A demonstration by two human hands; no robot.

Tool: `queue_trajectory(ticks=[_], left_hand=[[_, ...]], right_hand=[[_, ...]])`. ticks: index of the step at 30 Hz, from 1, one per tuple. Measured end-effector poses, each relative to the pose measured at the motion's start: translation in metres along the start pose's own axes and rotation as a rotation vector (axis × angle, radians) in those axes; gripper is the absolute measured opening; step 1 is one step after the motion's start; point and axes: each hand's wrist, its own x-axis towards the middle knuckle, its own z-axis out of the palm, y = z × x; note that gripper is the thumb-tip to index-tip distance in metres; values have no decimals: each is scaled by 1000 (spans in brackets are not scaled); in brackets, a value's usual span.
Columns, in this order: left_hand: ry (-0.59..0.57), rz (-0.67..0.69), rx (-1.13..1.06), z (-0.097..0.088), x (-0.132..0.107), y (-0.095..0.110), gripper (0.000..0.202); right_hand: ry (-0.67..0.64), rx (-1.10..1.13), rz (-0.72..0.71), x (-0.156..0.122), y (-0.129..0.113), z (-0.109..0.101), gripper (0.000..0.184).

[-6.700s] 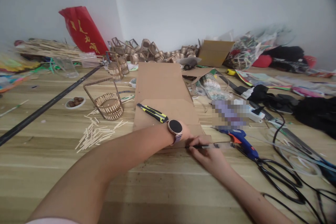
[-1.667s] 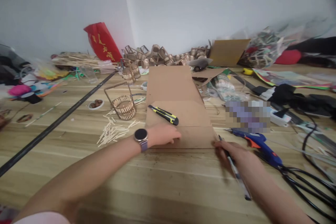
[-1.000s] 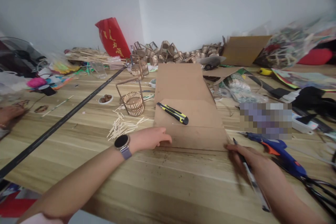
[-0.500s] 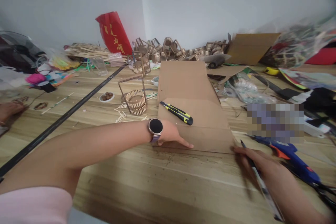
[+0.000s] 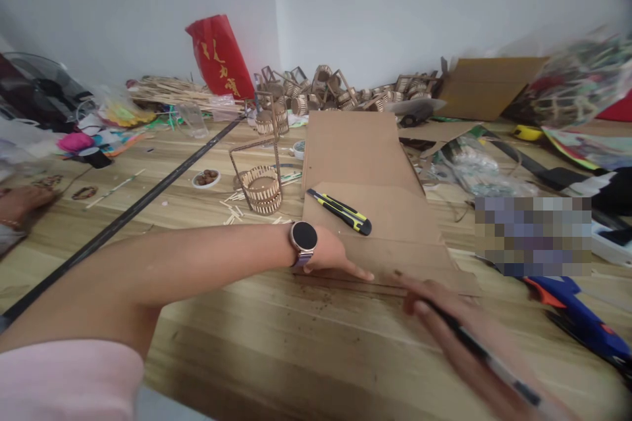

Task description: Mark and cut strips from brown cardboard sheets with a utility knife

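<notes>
A long sheet of brown cardboard (image 5: 360, 158) lies on the wooden table (image 5: 306, 348), with a smaller cardboard piece on its near end. My left hand (image 5: 336, 258), a watch on its wrist, rests flat on the cardboard's near edge with the fingers stretched out. My right hand (image 5: 444, 316) is blurred by motion, just in front of the near edge. It holds a pen (image 5: 488, 360) that points back along my forearm. A yellow and black utility knife (image 5: 340, 211) lies on the cardboard just beyond my left hand.
A small wooden stick basket (image 5: 260, 187) and loose sticks stand left of the cardboard. A black strip (image 5: 123, 220) crosses the table diagonally. A blue glue gun (image 5: 577, 316) lies at the right. More baskets (image 5: 336, 89) pile up at the back. Another person's hand (image 5: 22, 200) rests at far left.
My left hand slid right along the cardboard's near edge. My right hand, with the pen, moved left toward the middle of that edge. The camera turned left.
</notes>
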Motion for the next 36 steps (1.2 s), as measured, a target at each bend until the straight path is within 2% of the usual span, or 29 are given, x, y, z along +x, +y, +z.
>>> queue_trajectory(ticks=[2,3,6,8,12,17,20,22,25,36], left_hand=[[-198,75,101,-6,-1,2,114],[-245,90,129,-9,-2,4,116],[-229,76,132,-16,-4,6,114],[-210,92,140,-16,-3,5,114],[-190,113,112,-14,-1,2,113],[-292,112,51,-11,4,-2,96],[-281,83,-32,-9,6,-4,86],[-257,91,-67,-9,7,-5,92],[-268,137,-8,-10,6,-7,104],[-229,154,-6,-12,5,-9,110]], right_hand=[[-97,109,-98,5,-25,24,27],[-97,162,-134,7,-35,36,27],[-23,287,-79,14,-52,69,19],[-30,328,-5,21,-56,86,14],[-24,351,28,35,-59,108,12],[23,332,39,45,-60,118,9],[31,300,42,47,-61,122,9],[26,282,28,47,-61,124,10],[44,244,-4,47,-61,126,9],[71,140,-68,49,-61,128,11]])
